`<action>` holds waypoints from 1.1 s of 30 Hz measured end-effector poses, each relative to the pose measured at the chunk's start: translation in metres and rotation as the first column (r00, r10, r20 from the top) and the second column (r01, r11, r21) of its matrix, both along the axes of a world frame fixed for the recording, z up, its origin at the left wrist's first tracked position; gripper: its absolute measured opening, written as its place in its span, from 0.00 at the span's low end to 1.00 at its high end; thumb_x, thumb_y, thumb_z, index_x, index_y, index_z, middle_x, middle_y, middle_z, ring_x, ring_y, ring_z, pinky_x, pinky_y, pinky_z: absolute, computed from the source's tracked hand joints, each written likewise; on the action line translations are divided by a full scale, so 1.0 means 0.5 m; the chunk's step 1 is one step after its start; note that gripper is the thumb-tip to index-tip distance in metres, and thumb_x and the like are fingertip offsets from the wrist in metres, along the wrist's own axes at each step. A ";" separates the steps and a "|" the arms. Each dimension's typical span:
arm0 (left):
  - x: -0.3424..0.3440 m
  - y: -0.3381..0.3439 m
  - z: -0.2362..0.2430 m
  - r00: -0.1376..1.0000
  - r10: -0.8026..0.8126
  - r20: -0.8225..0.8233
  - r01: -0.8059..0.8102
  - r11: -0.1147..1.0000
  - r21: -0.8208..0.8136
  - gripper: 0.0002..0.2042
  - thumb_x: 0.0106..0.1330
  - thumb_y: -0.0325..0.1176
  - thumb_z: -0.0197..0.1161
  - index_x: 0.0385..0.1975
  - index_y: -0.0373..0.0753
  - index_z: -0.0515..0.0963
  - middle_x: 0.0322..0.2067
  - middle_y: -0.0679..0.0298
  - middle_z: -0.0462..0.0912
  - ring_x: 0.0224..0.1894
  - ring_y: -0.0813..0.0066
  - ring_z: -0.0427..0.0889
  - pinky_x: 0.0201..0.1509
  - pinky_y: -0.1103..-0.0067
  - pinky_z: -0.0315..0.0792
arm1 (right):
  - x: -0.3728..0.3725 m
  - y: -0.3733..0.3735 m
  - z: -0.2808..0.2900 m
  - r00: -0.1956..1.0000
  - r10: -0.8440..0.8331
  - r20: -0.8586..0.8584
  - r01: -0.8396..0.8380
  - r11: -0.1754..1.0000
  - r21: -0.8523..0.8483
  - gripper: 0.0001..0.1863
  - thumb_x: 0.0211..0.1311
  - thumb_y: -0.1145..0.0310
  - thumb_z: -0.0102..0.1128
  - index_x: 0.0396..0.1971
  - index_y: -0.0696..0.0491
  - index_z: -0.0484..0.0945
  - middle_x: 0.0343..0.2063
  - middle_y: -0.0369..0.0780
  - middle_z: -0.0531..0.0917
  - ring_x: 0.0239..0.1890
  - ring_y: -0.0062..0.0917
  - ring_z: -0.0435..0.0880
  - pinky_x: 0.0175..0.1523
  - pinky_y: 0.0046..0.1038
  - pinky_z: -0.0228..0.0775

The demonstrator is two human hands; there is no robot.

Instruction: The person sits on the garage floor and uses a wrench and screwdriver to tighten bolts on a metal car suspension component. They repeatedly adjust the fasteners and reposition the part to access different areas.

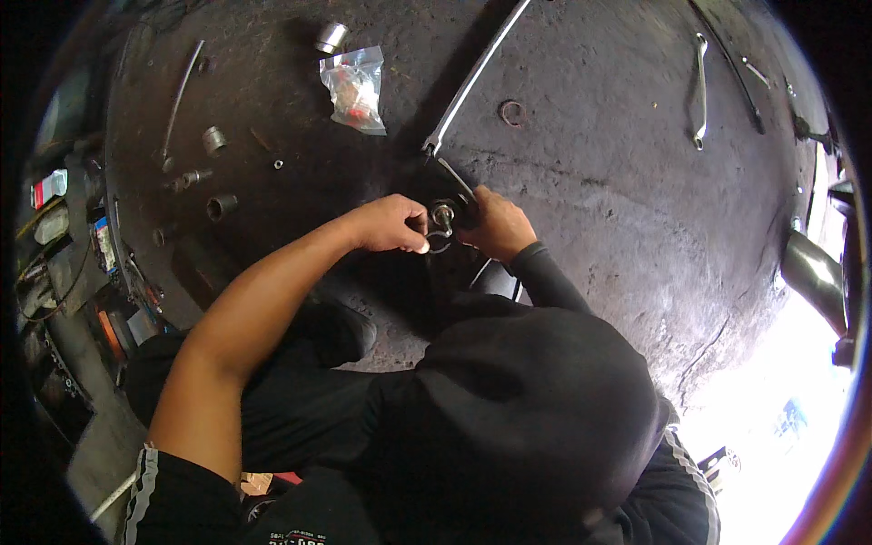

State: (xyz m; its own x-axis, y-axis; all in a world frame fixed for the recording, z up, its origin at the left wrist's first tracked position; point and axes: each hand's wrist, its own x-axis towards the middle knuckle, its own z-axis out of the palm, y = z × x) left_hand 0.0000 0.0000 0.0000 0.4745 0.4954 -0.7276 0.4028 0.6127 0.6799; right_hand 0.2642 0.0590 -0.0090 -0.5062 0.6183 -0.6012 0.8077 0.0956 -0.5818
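Note:
My left hand [395,224] is closed in a pinch on a thin metal ring [440,244], just left of a round dark part with a shiny metal shaft [443,216]. Around the right side of that part curl the fingers of my right hand [498,227], partly hidden by the hand itself. A thin metal rod [454,176] sticks out up and to the left by my right fingers; whether they grip it is unclear. Beyond the hands lies a long open-end wrench [480,75], its jaw close to the rod's tip.
Far left of the dark worktop are a metal socket [214,139], another socket [221,207] and a small nut [279,164]. A clear plastic bag [355,91] lies beside a shiny socket [331,36]. Rightward are a thin ring [512,113] and a wrench [700,91].

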 end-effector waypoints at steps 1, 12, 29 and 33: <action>0.008 0.004 0.005 0.999 0.046 -0.011 -0.046 0.999 0.009 0.12 0.63 0.36 0.79 0.38 0.34 0.87 0.30 0.61 0.91 0.32 0.74 0.88 0.40 0.73 0.79 | 0.002 0.001 -0.001 1.000 -0.002 -0.008 0.002 1.000 -0.021 0.31 0.53 0.57 0.85 0.50 0.55 0.79 0.48 0.54 0.89 0.54 0.52 0.89 0.58 0.49 0.80; 0.071 0.004 -0.030 0.857 0.172 -0.485 -0.081 0.976 0.204 0.16 0.57 0.43 0.78 0.35 0.35 0.91 0.38 0.48 0.94 0.44 0.47 0.94 0.52 0.60 0.85 | 0.022 0.022 -0.004 1.000 -0.022 -0.003 0.022 1.000 -0.009 0.33 0.52 0.52 0.89 0.47 0.58 0.79 0.44 0.53 0.89 0.51 0.55 0.88 0.55 0.49 0.79; 0.098 -0.045 -0.010 0.825 0.184 -0.534 0.203 0.787 0.583 0.29 0.64 0.38 0.77 0.61 0.38 0.72 0.54 0.50 0.80 0.56 0.42 0.85 0.60 0.54 0.81 | -0.023 -0.005 -0.002 0.994 -0.101 0.052 0.097 0.993 0.069 0.25 0.56 0.55 0.82 0.47 0.53 0.82 0.44 0.50 0.91 0.51 0.51 0.91 0.56 0.51 0.82; 0.098 -0.053 -0.018 0.848 0.115 -0.517 0.269 0.748 0.607 0.27 0.66 0.34 0.74 0.63 0.37 0.72 0.52 0.49 0.79 0.55 0.42 0.84 0.59 0.55 0.81 | -0.015 0.003 -0.016 0.998 -0.068 0.010 0.068 0.996 0.050 0.24 0.57 0.55 0.81 0.47 0.53 0.83 0.42 0.51 0.91 0.50 0.52 0.90 0.55 0.52 0.82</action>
State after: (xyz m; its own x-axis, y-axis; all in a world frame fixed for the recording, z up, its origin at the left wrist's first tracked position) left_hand 0.0491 -0.0267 -0.0088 0.2038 0.9008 -0.3835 0.8164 0.0598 0.5743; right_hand 0.2568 0.0604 -0.0170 -0.4553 0.6803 -0.5743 0.8199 0.0690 -0.5683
